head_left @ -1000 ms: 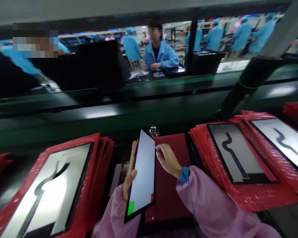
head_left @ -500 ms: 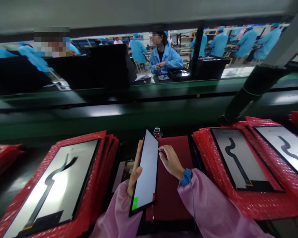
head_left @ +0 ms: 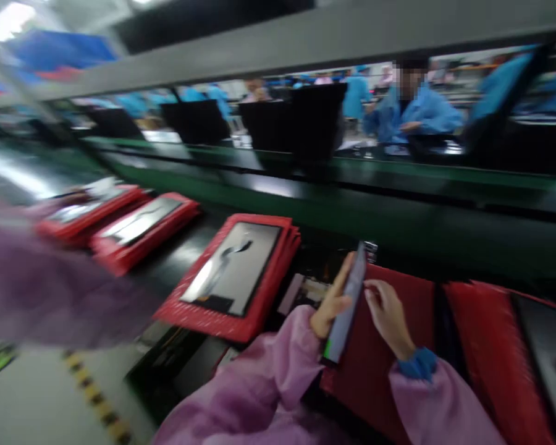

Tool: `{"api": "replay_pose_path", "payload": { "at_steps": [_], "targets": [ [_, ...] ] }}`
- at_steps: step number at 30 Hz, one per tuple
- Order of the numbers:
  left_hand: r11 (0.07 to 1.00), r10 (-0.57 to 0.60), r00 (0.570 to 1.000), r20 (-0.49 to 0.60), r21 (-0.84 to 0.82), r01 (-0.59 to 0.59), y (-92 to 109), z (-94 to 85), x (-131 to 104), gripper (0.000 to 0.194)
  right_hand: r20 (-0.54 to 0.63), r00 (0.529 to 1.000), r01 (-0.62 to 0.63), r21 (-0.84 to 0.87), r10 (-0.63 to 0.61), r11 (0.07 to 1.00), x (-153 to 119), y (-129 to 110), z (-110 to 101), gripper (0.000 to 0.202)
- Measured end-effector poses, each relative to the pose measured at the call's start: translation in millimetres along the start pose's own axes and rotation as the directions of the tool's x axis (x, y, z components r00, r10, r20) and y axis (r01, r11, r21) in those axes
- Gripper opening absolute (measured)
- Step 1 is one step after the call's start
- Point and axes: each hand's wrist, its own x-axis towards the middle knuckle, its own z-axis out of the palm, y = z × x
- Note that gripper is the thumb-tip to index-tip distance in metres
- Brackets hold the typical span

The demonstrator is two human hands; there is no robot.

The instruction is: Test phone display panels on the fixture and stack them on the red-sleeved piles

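Note:
My left hand (head_left: 332,304) grips a lit display panel (head_left: 347,312) by its left side, thumb on the front. The panel is tilted steeply, nearly edge-on, with a green patch at its lower corner. Just right of it is my right hand (head_left: 389,316), its thumb and index finger pinched near the panel's right edge; anything between them is too small to make out. Beneath both lies a dark red mat (head_left: 398,383). To the left, a panel with a black flex cable (head_left: 254,262) rests on red bubble wrap (head_left: 234,330).
More wrapped panels (head_left: 143,219) lie on the bench at the left, near a blurred pink sleeve (head_left: 55,284) of another person. Another red-wrapped stack (head_left: 495,346) stands at the right. Beyond the green ledge (head_left: 398,207) sits a person in blue (head_left: 426,111).
The view has swung left, so the hands appear further right. A co-worker's sleeve has come into view at the left. The held panel now appears more edge-on.

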Motion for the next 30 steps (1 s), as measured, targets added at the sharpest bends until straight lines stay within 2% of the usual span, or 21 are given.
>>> {"api": "replay_pose_path", "payload": {
  "at_steps": [2, 6, 9, 15, 19, 21, 24, 27, 29, 30],
  "targets": [
    [0.994, 0.106, 0.992, 0.062, -0.022, -0.104, 5.0, -2.7, 9.2, 0.093, -0.012, 0.999, -0.052, -0.019, 0.052, 0.998, 3.3, 5.4, -2.9, 0.035],
    [0.993, 0.09, 0.989, 0.118, 0.059, -0.097, 11.6, -8.5, 16.1, 0.103, 0.041, 0.977, -0.202, -0.103, 0.207, 0.974, 15.4, 16.7, -5.4, 0.048],
    [0.994, 0.083, 0.99, 0.115, 0.064, -0.091, 12.7, -7.0, 16.8, 0.106, 0.072, 0.948, -0.297, -0.147, 0.31, 0.943, 16.3, 12.9, -9.2, 0.051],
    [0.992, 0.112, 0.984, 0.138, 0.034, -0.118, 6.9, -7.0, 18.2, 0.101, 0.032, 0.932, -0.355, -0.125, 0.362, 0.926, 12.9, -5.6, -12.9, 0.048],
    [0.995, 0.092, 0.986, 0.138, 0.033, -0.097, 7.2, -7.9, 19.0, 0.104, 0.036, 0.924, -0.371, -0.146, 0.38, 0.917, 14.3, -6.1, -12.4, 0.048],
    [0.996, 0.083, 0.987, 0.135, 0.027, -0.087, 9.0, -7.7, 18.3, 0.102, 0.036, 0.931, -0.354, -0.154, 0.363, 0.923, 14.5, -1.4, -11.4, 0.049],
    [0.994, 0.101, 0.986, 0.133, 0.022, -0.105, 11.0, -7.5, 15.9, 0.095, 0.021, 0.963, -0.264, -0.113, 0.268, 0.958, 13.0, 7.5, -8.4, 0.047],
    [0.987, 0.16, 0.98, 0.122, -0.003, -0.16, 11.0, -6.2, 12.7, 0.09, -0.015, 0.995, -0.095, -0.098, 0.094, 0.991, 9.5, 11.6, -4.8, 0.039],
    [0.983, 0.183, 0.977, 0.111, -0.037, -0.18, 10.5, -4.1, 10.4, 0.086, -0.027, 0.996, 0.074, -0.176, -0.08, 0.982, 6.6, 11.2, -3.2, 0.032],
    [0.984, 0.178, 0.979, 0.101, -0.05, -0.173, 10.2, -2.6, 9.4, 0.081, -0.038, 0.993, 0.099, -0.224, -0.11, 0.97, 5.0, 10.6, -2.9, 0.029]
  ]
}}
